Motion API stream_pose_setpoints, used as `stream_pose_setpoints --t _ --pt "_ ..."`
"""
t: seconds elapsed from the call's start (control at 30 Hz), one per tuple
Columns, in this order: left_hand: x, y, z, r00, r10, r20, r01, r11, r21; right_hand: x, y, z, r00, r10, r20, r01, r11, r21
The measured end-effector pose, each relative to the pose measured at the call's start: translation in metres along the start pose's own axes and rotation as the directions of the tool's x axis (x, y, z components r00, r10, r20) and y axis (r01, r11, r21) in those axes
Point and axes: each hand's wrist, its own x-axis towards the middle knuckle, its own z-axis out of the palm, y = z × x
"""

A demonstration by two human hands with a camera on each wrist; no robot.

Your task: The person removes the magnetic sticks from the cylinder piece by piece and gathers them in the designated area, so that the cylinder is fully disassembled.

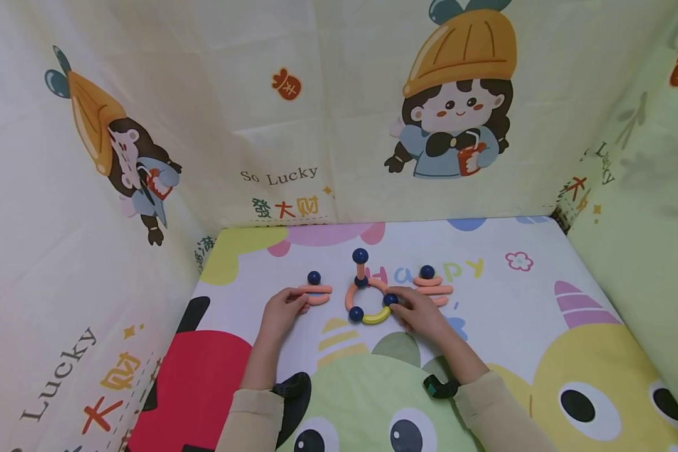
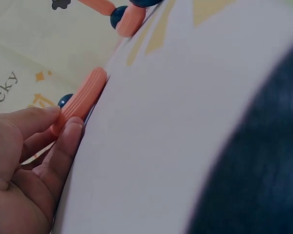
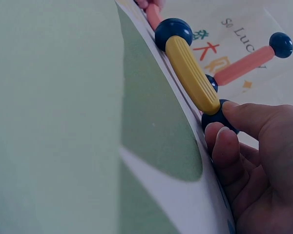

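In the head view, a ring of curved orange rods (image 1: 350, 295), dark blue balls and a curved yellow rod (image 1: 377, 316) lies mid-table. From its far ball an orange rod (image 3: 244, 66) rises, topped by a dark blue ball (image 1: 360, 255). My right hand (image 1: 424, 317) pinches the ring's right-hand blue ball (image 3: 216, 121) between thumb and fingers, beside the yellow rod's end. To the left of the ring, my left hand (image 1: 281, 312) pinches the end of a ridged orange rod (image 2: 84, 100). A blue ball (image 1: 314, 277) and a straight orange rod (image 1: 322, 289) lie just beyond it.
Right of the ring lies another group: a blue ball (image 1: 427, 272), a straight orange rod (image 1: 442, 290) and curved orange rods (image 1: 427, 280). A cartoon-printed mat (image 1: 520, 301) covers the table. Printed cloth walls (image 1: 350, 125) stand behind and at both sides.
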Motion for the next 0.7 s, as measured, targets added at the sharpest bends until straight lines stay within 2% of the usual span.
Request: stream_pose_setpoints --t 0.13,0.33,0.6,0.7 --pt "0.0007 0.0031 0.0013 1.0 -0.006 0.001 0.006 1.0 0.015 0.0006 0.0009 -0.0003 1.0 0.003 0.002 -0.003 1.0 -0.006" --pt "0.0019 0.0044 0.0027 1.0 -0.021 0.005 0.021 1.0 -0.014 0.001 0.0019 0.0 1.0 0.008 0.009 -0.008 1.0 0.0" --pt "0.0031 0.0024 0.004 1.0 -0.025 -0.012 0.024 0.999 -0.037 0.0005 0.0024 0.0007 1.0 0.014 0.004 -0.014 1.0 -0.003" --pt "0.0038 0.0026 0.0034 0.999 -0.019 -0.025 0.018 1.0 -0.019 0.0006 0.0022 0.0006 1.0 0.017 -0.003 -0.017 1.0 -0.004"
